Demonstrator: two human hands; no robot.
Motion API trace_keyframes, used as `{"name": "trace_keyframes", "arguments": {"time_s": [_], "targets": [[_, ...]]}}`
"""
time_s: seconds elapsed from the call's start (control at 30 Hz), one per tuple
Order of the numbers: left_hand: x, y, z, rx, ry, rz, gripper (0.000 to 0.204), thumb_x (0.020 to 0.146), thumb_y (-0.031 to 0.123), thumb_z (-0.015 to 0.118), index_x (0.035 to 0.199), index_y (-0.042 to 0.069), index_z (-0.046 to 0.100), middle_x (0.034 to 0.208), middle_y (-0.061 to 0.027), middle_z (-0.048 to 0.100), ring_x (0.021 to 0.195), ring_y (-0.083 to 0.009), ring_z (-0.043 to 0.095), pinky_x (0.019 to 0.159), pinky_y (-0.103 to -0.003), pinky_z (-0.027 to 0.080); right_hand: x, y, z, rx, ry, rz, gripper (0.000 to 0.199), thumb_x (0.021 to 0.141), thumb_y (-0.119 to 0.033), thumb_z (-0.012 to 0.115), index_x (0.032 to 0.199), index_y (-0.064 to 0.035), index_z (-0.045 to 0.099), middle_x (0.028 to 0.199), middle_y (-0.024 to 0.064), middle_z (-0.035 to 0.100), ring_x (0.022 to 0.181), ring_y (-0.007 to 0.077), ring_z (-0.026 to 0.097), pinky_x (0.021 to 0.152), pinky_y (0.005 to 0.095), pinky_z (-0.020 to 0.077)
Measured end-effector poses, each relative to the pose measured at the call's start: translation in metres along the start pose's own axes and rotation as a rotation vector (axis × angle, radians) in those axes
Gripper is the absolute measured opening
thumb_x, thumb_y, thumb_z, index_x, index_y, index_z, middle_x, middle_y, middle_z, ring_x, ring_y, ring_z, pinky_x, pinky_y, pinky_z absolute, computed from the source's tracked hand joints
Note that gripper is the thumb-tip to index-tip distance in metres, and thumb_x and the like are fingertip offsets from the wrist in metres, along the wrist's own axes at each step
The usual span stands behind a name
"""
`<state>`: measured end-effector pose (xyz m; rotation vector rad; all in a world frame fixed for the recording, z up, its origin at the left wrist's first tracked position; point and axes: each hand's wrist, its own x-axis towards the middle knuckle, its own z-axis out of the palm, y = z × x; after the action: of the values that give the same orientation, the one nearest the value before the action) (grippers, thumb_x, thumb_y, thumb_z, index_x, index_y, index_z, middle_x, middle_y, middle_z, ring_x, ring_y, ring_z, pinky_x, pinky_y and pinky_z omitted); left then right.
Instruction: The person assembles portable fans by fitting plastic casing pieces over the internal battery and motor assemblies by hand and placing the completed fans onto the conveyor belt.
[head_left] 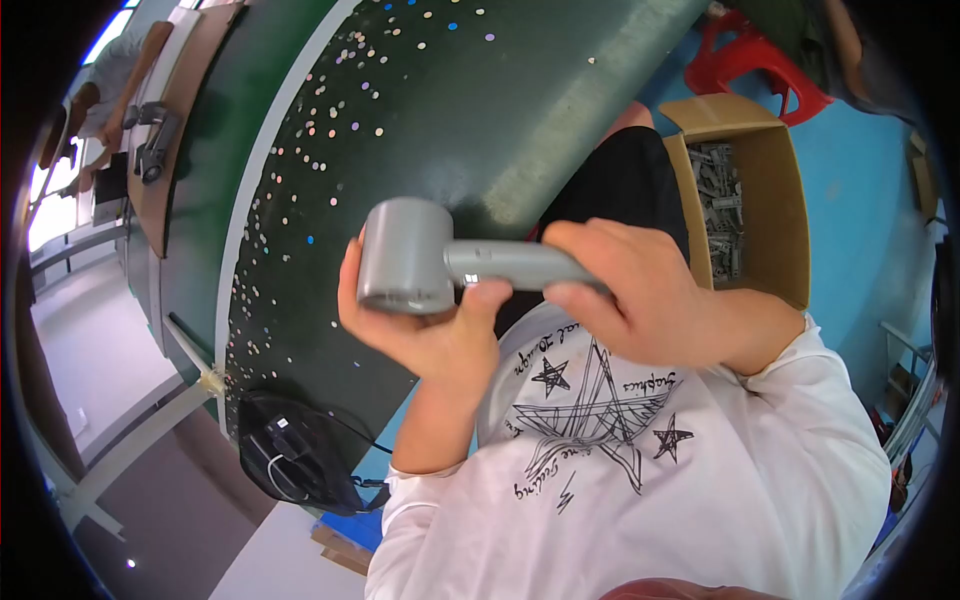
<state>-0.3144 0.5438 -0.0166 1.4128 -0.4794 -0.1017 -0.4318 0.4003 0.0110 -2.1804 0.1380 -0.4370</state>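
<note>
Above the dark green surface (480, 110), both hands clench a grey hair dryer (440, 262), left hand (425, 325) cupping its barrel, right hand (640, 295) gripping the handle, apparently for inspection.

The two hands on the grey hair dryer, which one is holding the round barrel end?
The left hand cups the barrel of the hair dryer; the right hand grips its handle.

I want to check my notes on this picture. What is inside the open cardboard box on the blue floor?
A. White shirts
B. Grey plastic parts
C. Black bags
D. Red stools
B: the cardboard box beside the person's knee holds a heap of grey plastic parts, similar in colour to the grey hair-dryer-shaped device held in both hands.
</note>
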Motion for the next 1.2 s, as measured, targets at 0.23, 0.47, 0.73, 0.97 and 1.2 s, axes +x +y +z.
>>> {"name": "trace_keyframes", "arguments": {"time_s": [0.23,0.47,0.73,0.97,1.2], "targets": [[0.017,0.005,0.004,-0.022,-0.219,-0.017,0.105,0.064,0.008,0.087,0.141,0.006,0.016,0.142,-0.0221,0.03,0.115,-0.0305,0.052,0.092,-0.042,0.052,0.007,0.012,-0.013,0.401,-0.241,0.259,0.034,0.088,-0.011,0.062,0.117,0.0045,0.052,0.085,0.0127,0.061,0.065,0.0215,0.059,0.058,0.0277,0.0451],[0.014,0.0,0.002,-0.123,-0.262,0.073,0.103,0.062,0.002,0.086,0.139,0.007,0.017,0.145,-0.0245,0.026,0.119,-0.033,0.05,0.094,-0.044,0.052,-0.001,0.014,0.005,0.213,-0.053,-0.023,0.038,0.084,-0.007,0.063,0.118,0.0047,0.051,0.081,0.0126,0.058,0.063,0.0246,0.056,0.056,0.0329,0.0443],[0.013,0.004,-0.001,-0.09,-0.168,-0.152,0.106,0.06,0.008,0.089,0.139,0.007,0.019,0.142,-0.0206,0.031,0.125,-0.031,0.044,0.1,-0.043,0.045,0.005,0.016,0.016,0.186,0.108,-0.194,0.052,0.078,-0.002,0.066,0.126,0.0068,0.049,0.083,0.0126,0.06,0.059,0.025,0.057,0.051,0.0321,0.0448],[0.004,0.001,-0.004,-0.153,-0.179,-0.077,0.107,0.06,0.015,0.091,0.139,0.005,0.019,0.141,-0.0193,0.033,0.123,-0.0292,0.045,0.1,-0.043,0.044,0.01,0.013,-0.001,0.205,-0.133,-0.197,0.051,0.077,0.0,0.064,0.127,0.0016,0.052,0.087,0.015,0.063,0.064,0.0254,0.062,0.056,0.0308,0.0502],[0.015,0.009,-0.001,-0.008,-0.265,-0.055,0.106,0.059,0.014,0.091,0.138,0.002,0.02,0.135,-0.0182,0.036,0.117,-0.0262,0.049,0.092,-0.038,0.05,-0.006,0.021,0.013,0.565,-0.041,0.033,0.042,0.087,-0.005,0.058,0.125,0.0104,0.049,0.101,0.0157,0.066,0.081,0.0162,0.065,0.07,0.0266,0.05]]}}
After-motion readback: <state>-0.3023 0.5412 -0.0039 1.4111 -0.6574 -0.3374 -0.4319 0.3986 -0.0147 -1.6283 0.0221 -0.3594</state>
